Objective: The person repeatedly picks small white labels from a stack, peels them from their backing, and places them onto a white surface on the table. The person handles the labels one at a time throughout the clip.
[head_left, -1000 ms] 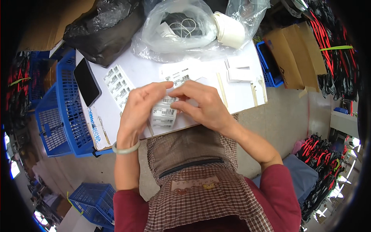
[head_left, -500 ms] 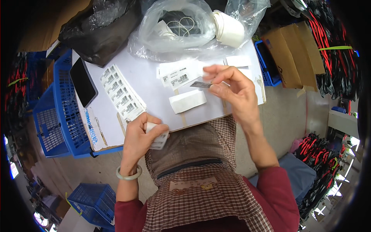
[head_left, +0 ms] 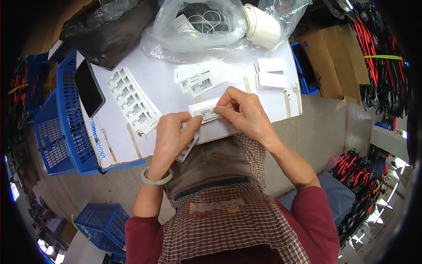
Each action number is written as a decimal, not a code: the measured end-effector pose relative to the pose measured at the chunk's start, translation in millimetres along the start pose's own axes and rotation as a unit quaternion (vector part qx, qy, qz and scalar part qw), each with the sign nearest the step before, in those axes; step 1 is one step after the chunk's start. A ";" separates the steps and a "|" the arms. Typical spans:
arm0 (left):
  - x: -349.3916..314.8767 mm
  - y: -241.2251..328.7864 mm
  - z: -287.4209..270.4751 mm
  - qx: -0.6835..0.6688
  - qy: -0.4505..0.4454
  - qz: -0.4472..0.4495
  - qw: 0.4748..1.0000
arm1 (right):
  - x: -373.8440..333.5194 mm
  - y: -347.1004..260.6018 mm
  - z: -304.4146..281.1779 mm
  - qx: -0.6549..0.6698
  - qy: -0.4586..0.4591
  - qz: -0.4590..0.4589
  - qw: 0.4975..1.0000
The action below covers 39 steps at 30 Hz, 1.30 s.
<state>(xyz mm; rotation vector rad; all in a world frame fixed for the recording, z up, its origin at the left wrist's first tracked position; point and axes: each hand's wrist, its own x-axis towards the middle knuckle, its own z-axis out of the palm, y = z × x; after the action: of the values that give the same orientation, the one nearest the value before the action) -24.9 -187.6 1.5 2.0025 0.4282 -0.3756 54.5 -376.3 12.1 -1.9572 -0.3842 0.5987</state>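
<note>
At the table's near edge, my left hand (head_left: pixel 172 135) is closed on a folded sheet of barcode labels (head_left: pixel 187 150), which hangs over the edge. My right hand (head_left: pixel 244 113) pinches the right end of a small barcode label (head_left: pixel 208 115). That label lies over a blank white paper slip (head_left: pixel 202 105), and my left fingertips touch its left end. Whether the label is stuck down I cannot tell. Just beyond lie overlapping white slips with printed barcodes (head_left: pixel 203 80).
Stacked label sheets (head_left: pixel 134 103) and a dark phone (head_left: pixel 89 88) lie on the left. Two small piles of white slips (head_left: pixel 271 72) sit at the right. Plastic bags (head_left: pixel 200 26) and a white roll (head_left: pixel 262 27) line the back; a blue crate (head_left: pixel 72 114) stands at the left.
My right hand has come down and leftward, bringing the label onto the white slip. My left hand has moved up and right to the slip, still holding the label sheet.
</note>
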 end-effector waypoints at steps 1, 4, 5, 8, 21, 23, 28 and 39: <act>0.2 -0.3 1.0 -0.006 0.005 0.002 1.000 | 0.1 -0.2 0.3 -0.008 0.001 -0.008 1.000; 0.9 -2.2 0.6 -0.006 -0.003 0.005 1.000 | -0.5 2.4 4.0 -0.024 0.021 -0.044 0.999; 1.2 -3.6 -0.3 -0.003 -0.009 0.007 1.000 | -0.6 3.0 4.7 -0.037 0.021 -0.049 0.998; 0.6 -9.9 -0.5 -0.165 -0.014 -0.056 0.985 | -0.8 2.5 5.9 -0.064 0.026 -0.060 0.996; 32.1 24.2 -22.2 0.091 0.118 0.011 0.989 | 47.9 -3.8 5.2 -0.112 0.092 -0.096 0.985; 56.2 15.0 -22.5 0.190 0.079 0.010 0.978 | 67.0 -0.9 13.5 -0.287 0.094 -0.087 0.949; 53.0 20.1 -31.6 0.138 0.032 0.024 0.990 | 57.6 -16.5 -3.0 -0.292 0.106 -0.110 0.944; -26.2 25.6 -36.1 -0.326 -0.081 0.085 0.938 | -16.6 -24.9 21.9 0.053 0.067 -0.218 0.972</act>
<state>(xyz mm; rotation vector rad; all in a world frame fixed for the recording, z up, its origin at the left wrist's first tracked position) -33.8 -169.8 48.9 1.3358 0.2293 -0.2430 28.2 -357.6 30.4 -1.7251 -0.6611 0.1982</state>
